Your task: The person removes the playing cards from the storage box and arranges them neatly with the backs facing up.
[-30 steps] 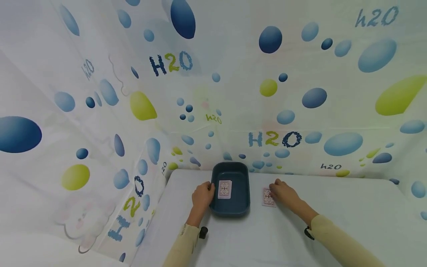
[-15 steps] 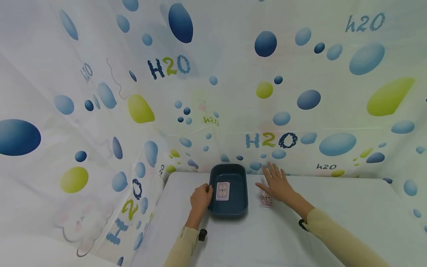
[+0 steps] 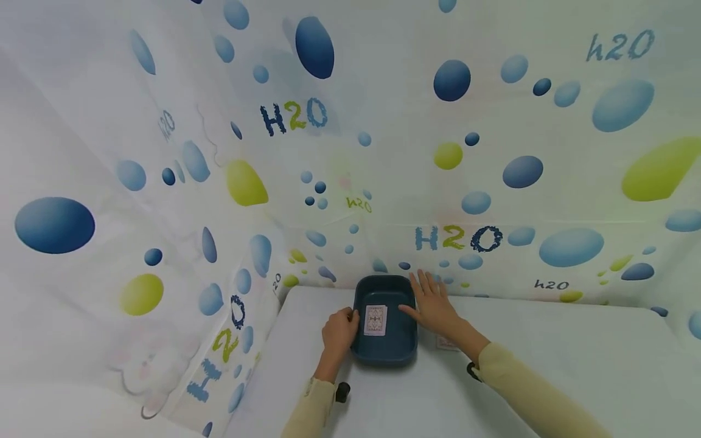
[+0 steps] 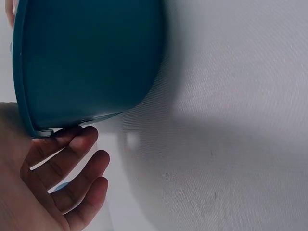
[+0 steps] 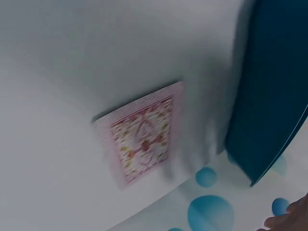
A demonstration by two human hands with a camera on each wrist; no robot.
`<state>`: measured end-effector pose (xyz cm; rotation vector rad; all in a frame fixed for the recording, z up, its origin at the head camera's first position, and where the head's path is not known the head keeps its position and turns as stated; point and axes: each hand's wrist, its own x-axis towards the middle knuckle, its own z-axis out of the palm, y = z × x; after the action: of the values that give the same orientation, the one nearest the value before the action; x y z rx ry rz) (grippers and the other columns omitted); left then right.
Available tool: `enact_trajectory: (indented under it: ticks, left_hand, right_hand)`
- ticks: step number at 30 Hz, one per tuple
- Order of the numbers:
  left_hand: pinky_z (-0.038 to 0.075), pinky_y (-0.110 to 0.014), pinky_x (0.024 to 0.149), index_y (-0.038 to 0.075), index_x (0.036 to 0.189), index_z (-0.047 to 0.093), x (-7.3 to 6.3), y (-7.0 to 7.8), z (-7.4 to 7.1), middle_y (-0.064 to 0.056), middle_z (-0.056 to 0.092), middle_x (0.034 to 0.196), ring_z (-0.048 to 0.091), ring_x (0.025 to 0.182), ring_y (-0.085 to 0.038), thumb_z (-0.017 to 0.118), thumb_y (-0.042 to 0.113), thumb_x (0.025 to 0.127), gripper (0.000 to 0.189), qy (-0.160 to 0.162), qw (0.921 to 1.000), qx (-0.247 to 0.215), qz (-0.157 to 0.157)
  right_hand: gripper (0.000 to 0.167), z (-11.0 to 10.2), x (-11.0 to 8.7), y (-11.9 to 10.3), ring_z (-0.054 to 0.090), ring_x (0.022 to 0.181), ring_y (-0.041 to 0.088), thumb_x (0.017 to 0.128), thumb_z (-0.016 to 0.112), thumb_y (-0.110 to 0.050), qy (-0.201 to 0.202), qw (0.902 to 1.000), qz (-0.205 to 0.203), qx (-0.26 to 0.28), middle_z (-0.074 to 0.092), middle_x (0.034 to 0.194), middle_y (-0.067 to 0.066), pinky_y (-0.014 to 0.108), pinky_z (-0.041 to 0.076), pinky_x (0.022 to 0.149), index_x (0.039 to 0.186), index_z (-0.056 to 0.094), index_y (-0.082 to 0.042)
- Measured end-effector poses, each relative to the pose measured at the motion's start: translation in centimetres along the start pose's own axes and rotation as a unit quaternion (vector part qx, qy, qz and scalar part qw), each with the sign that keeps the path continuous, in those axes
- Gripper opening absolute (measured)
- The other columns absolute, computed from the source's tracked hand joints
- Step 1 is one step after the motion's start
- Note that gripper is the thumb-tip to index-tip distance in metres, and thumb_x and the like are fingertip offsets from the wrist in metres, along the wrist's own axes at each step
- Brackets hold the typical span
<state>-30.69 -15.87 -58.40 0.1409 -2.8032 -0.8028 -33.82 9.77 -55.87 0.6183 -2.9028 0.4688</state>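
A dark blue rectangular tray [image 3: 386, 358] stands at the far side of the table, with red-patterned playing cards [image 3: 375, 320] lying face down inside. My left hand [image 3: 339, 331] grips its left rim; in the left wrist view the fingers [image 4: 86, 139] curl beneath that rim. At the right rim is my right hand [image 3: 435, 311], fingers extended and thumb over the tray's interior; whether it touches the rim I cannot tell. Another small stack of playing cards [image 5: 142, 139] lies on the table right of the tray, partly covered by the right forearm in the head view.
A white cloth [image 3: 537, 365] covers the table. Behind it and along the left hangs a white curtain [image 3: 394, 182] printed with blue and green drops, meeting the table's far edge close behind the tray.
My right hand has let go of the cards on the table, spread its fingers and moved left to the tray's right rim. The left hand keeps its grip on the left rim.
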Motion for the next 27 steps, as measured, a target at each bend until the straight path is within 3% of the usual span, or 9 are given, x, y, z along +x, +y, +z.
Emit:
enact_trajectory:
  ticks: [10,17,23,27]
  left_hand:
    - [0.03,-0.03,0.049,0.013,0.067,0.055,0.0,0.2,0.0,0.0,0.052,0.061,0.044,0.054,-0.015,0.061,0.028,0.098,0.035,0.001,1.0,0.007,-0.006]
    - [0.03,-0.03,0.05,0.013,0.068,0.056,0.3,0.0,0.1,0.0,0.052,0.062,0.044,0.054,-0.015,0.061,0.029,0.098,0.035,0.002,0.9999,0.011,-0.007]
    - [0.03,-0.031,0.048,0.014,0.066,0.054,0.3,-0.1,0.1,0.001,0.051,0.06,0.043,0.053,-0.014,0.062,0.029,0.098,0.036,0.001,0.9999,0.01,-0.008]
    - [0.029,-0.03,0.048,0.015,0.065,0.052,0.3,0.0,0.2,0.002,0.05,0.059,0.042,0.052,-0.014,0.061,0.03,0.098,0.037,-0.003,0.9999,0.01,-0.004]
  right_hand:
    - [0.087,1.5,1.7,-2.8,0.017,0.152,0.044,0.097,0.055,-0.056,-0.027,0.9987,-0.036,-0.025,0.022,0.162,0.027,0.063,0.02,0.118,0.157,0.025,-0.001]
    - [0.082,2.8,2.7,-4.4,0.029,0.148,0.044,0.095,0.062,-0.052,-0.051,0.9941,-0.062,-0.073,0.035,0.157,0.026,0.058,0.026,0.118,0.152,0.036,0.001]
    - [0.082,4.0,3.7,-5.6,0.033,0.146,0.043,0.093,0.069,-0.045,-0.095,0.9921,-0.059,-0.056,0.038,0.155,0.026,0.056,0.03,0.116,0.15,0.036,0.003]
    - [0.08,4.8,4.3,-5.8,0.037,0.143,0.043,0.09,0.073,-0.044,-0.132,0.9901,-0.028,-0.038,0.042,0.15,0.026,0.056,0.034,0.114,0.146,0.041,0.003]
